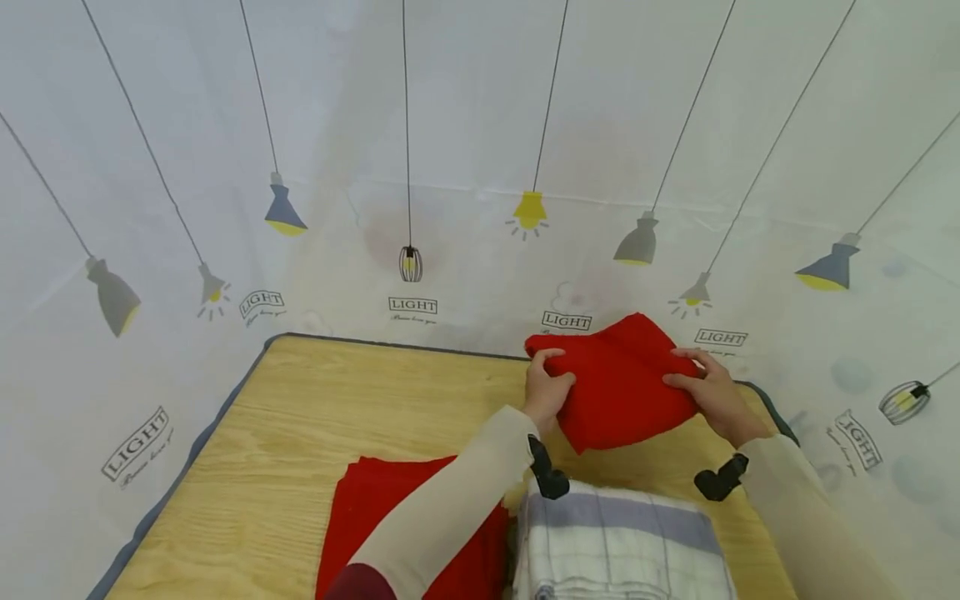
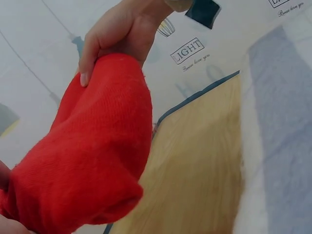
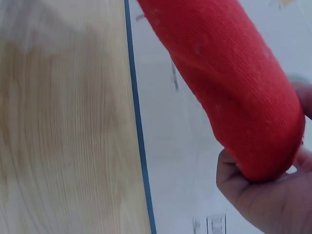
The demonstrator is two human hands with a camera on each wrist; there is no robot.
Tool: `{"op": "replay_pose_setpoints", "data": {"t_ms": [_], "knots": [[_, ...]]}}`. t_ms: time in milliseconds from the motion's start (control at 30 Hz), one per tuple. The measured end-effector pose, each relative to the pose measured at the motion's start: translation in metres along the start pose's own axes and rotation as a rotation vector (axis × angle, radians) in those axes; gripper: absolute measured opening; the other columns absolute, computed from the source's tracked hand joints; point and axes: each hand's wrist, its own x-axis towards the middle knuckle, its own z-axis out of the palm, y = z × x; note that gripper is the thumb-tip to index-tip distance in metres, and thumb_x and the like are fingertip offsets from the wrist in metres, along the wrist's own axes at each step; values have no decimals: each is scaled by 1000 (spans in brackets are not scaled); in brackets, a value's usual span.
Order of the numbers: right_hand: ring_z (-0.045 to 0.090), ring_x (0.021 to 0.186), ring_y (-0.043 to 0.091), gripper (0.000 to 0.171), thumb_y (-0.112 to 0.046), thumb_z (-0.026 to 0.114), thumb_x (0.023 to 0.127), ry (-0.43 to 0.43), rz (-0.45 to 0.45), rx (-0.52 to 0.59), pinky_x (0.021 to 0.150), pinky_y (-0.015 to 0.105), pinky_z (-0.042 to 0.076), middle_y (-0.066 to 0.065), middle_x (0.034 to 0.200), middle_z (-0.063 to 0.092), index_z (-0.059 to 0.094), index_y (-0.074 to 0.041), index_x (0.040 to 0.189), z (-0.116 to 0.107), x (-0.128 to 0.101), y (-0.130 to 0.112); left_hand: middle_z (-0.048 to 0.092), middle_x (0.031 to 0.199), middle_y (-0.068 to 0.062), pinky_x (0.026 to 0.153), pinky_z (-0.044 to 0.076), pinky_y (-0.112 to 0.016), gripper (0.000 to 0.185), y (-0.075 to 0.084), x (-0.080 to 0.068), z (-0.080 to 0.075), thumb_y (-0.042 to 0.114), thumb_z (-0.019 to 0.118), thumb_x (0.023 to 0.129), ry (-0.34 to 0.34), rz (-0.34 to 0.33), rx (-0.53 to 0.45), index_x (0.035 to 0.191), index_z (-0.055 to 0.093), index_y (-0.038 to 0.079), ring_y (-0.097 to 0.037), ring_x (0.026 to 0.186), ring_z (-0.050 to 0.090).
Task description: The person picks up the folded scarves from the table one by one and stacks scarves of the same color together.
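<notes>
Between both hands a folded red knit cloth is held up over the far right part of the table. My left hand grips its left edge, thumb on the near face. On the opposite edge, my right hand pinches the cloth between thumb and fingers. In the left wrist view the cloth sags in a soft fold between the hands. The right wrist view shows the rounded folded end of the cloth in the right hand.
A folded red cloth lies at the front of the wooden table, partly hidden by the left sleeve. Beside it is a stack of white checked cloth with a lilac band. A white sheet printed with lamps stands behind the table.
</notes>
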Motion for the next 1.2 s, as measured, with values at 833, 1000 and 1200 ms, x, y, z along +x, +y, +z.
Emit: {"op": "replay_pose_setpoints", "data": {"t_ms": [833, 1000, 1200], "knots": [[55, 102, 23, 49, -16, 64, 89, 128, 22, 86, 78, 27, 53, 19, 135, 44, 38, -11, 130, 136, -58, -39, 55, 110, -14, 65, 46, -30, 39, 34, -33, -139, -1, 52, 85, -99, 124, 110, 122, 55, 10, -20, 81, 52], [51, 113, 32, 49, -12, 64, 88, 169, -5, 49, 84, 37, 54, 19, 133, 47, 39, -9, 129, 159, -70, -38, 56, 109, -14, 68, 48, -30, 40, 33, -44, -160, -2, 52, 84, -103, 125, 122, 122, 55, 10, -20, 83, 53], [54, 108, 33, 44, -8, 67, 84, 205, -60, 57, 81, 41, 55, 20, 122, 53, 45, -8, 122, 190, -88, -36, 58, 117, -16, 75, 50, -34, 40, 29, -56, -188, 0, 53, 85, -88, 121, 172, 123, 55, 12, -24, 91, 57]]}}
